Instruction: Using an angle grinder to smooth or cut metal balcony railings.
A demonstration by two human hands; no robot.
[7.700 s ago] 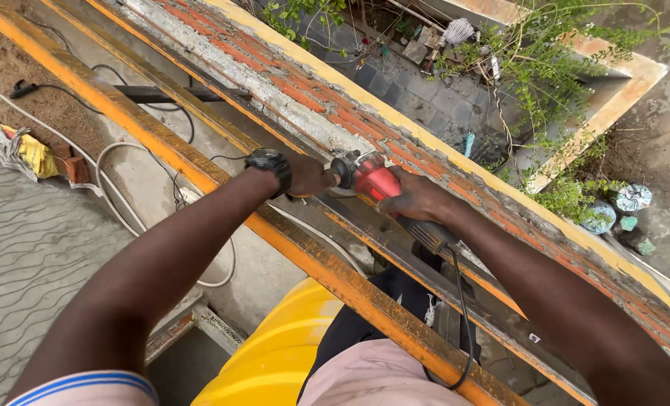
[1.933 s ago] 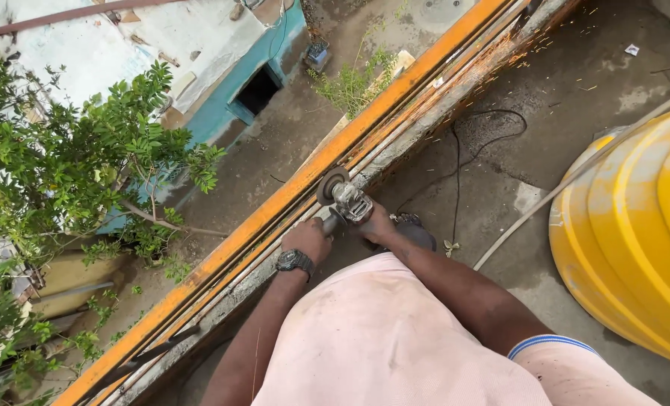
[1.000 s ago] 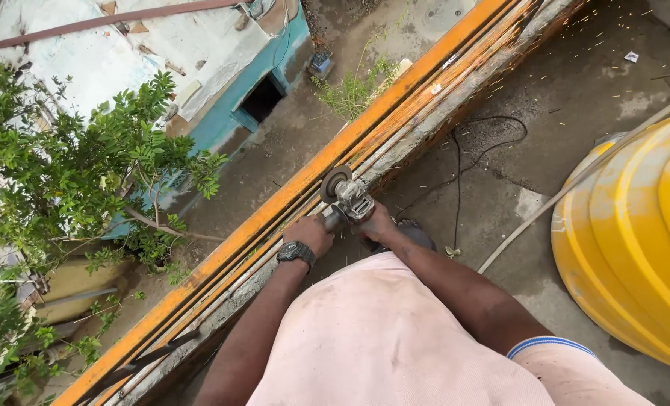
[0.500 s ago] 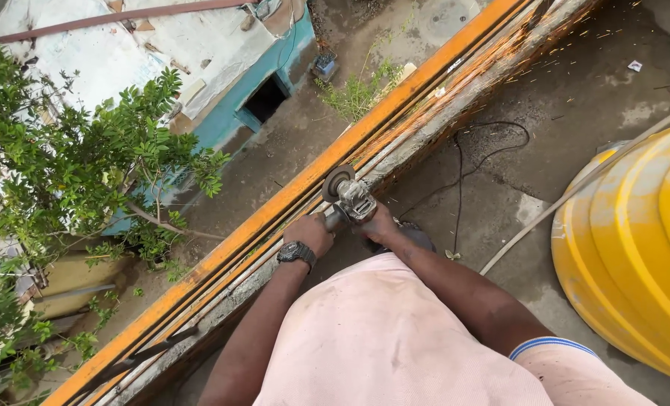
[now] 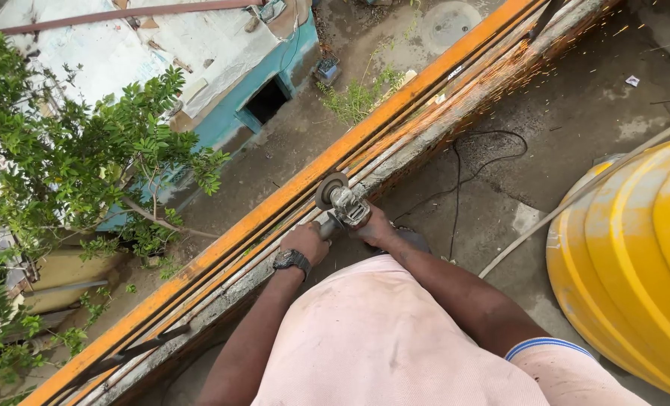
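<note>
I look down over a rooftop parapet. Both hands grip an angle grinder whose round disc touches an orange-painted steel rail lying along the brick wall top. My left hand, with a dark wristwatch, holds the side handle. My right hand wraps the grinder body. Sparks fly along the rail toward the upper right.
A large yellow water tank stands at my right with a white pipe across it. A black power cord trails over the concrete roof. Beyond the wall, far below, are a leafy tree and a teal building.
The grinder now throws sparks along the rail toward the upper right; earlier none showed. Hands stay in nearly the same spot on the rail.
</note>
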